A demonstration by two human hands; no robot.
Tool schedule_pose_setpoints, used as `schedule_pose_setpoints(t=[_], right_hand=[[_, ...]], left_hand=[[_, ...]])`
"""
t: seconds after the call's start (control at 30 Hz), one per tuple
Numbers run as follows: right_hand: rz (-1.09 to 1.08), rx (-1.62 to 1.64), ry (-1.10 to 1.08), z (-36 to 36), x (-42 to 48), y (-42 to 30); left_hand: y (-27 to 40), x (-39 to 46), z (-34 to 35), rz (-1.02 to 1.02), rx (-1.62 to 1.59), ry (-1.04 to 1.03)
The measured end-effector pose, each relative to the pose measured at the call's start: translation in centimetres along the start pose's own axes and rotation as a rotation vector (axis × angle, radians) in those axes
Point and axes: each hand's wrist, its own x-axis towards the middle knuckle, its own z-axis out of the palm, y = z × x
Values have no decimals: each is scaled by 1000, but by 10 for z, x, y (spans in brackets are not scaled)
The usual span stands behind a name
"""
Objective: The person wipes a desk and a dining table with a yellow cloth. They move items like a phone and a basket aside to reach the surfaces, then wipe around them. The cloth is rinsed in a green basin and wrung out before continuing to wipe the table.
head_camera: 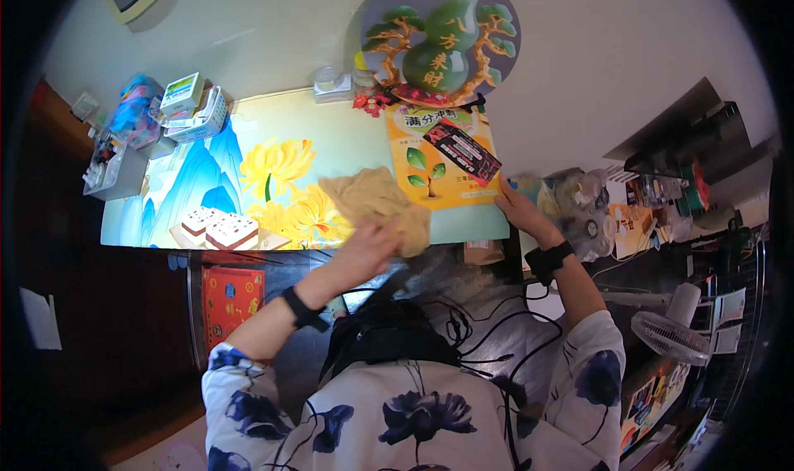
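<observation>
A crumpled tan cloth (378,201) lies on the table under my left hand (372,244), whose fingers are closed on its near side. Part of the cloth reaches the table's front edge. Just beyond it is a yellow-orange book (443,189) with a seedling printed on its cover. My right hand (524,210) grips the book's right edge near the front corner; some of its fingers are hidden. Across the book lies a black and pink printed card (464,151).
A round gourd-decorated plate (443,43) stands behind the book. Left on the patterned tabletop (347,127) are a blue-and-white basket (197,120) and a grey bin (118,170). Cables (459,325) hang by my lap. A fan (670,337) stands at right.
</observation>
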Motion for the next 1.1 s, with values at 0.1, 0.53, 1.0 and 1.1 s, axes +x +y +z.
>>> schedule_pose_setpoints(t=[0.1,0.53,1.0,1.1], right_hand=[[32,-48,-25,-7,-1,-6],[159,29,-52,-9,-10,-19],[1,44,58,9,-6,4],[43,-39,40,10,-8,-5]], left_hand=[[33,44,0,64,75,16],[-92,-73,-68,-223,281,64],[-174,-23,-109,-713,244,-295],[-202,-15,-118,-831,228,-225]])
